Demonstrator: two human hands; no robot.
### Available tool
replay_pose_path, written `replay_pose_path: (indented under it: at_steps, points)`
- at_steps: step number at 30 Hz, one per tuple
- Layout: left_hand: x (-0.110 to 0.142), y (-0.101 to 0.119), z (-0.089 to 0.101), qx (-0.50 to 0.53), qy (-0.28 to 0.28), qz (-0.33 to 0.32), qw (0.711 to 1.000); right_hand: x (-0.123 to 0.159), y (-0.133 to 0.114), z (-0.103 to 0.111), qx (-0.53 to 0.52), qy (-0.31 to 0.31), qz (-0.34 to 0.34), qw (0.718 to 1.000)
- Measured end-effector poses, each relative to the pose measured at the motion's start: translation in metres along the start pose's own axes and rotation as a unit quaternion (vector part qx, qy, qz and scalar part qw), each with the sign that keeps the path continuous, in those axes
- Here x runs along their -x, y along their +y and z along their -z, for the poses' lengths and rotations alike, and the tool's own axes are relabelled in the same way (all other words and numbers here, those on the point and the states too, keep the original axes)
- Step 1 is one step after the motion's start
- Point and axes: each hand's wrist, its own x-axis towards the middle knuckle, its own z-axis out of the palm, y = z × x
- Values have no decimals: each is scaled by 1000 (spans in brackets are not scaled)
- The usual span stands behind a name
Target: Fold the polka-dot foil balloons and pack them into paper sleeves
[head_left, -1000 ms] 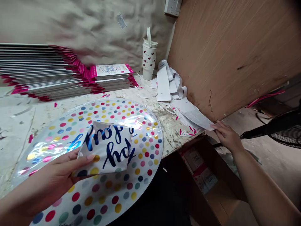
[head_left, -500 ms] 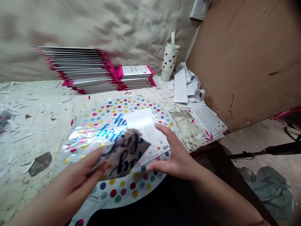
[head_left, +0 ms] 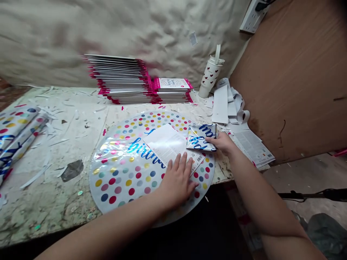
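Observation:
A large round foil balloon (head_left: 116, 180), white with coloured dots and blue lettering, lies flat on the table. On it rests a white printed card (head_left: 166, 141), turned at an angle, with small print and a barcode near its right corner. My left hand (head_left: 177, 178) lies flat, its fingers over the card's near edge. Just right of the card, my right hand (head_left: 223, 142) grips a folded foil balloon (head_left: 199, 139) with blue letters and yellow dots, thumb on top. Its underside is hidden.
Behind stand a tall stack of pink-edged packets (head_left: 121, 77) and a lower stack (head_left: 173, 85). A tumbler with hearts (head_left: 211, 76) is by paper strips (head_left: 221, 104). More printed cards (head_left: 252, 146) lie at right, and dotted foil (head_left: 20, 133) at far left. Scraps litter the table (head_left: 62, 206).
A card came from the right-hand pile onto the round balloon. The folded balloon passed from my left hand to my right. My left hand now lies flat on the card. The view shifted left.

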Motion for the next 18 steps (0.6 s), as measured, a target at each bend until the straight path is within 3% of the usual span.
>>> replay_pose_path:
  at_steps: [2,5,7,9,10,12,15,18]
  points:
    - [9,-17,1,12,-50,-37,998,4,-4,3,-46,-11,-9,999]
    - [34,-60,30,109,-158,-159,969,13,-12,7,-117,-45,-13,992]
    - [47,-86,56,157,-217,-170,948,15,-16,4,-158,-87,-14,984]
    - [49,-98,75,158,-252,-150,943,13,-16,-6,-143,-104,-22,984]
    - [45,-97,79,142,-247,-135,949,10,-16,-12,-118,-98,-26,988]
    - [31,-86,78,94,-179,-101,974,6,-12,-24,-67,-72,-31,995]
    - [3,-60,56,19,-27,-81,996,6,-3,-32,-51,-62,-27,996]
    - [-16,-47,30,-49,38,-95,994,15,4,-30,-37,-51,-24,998]
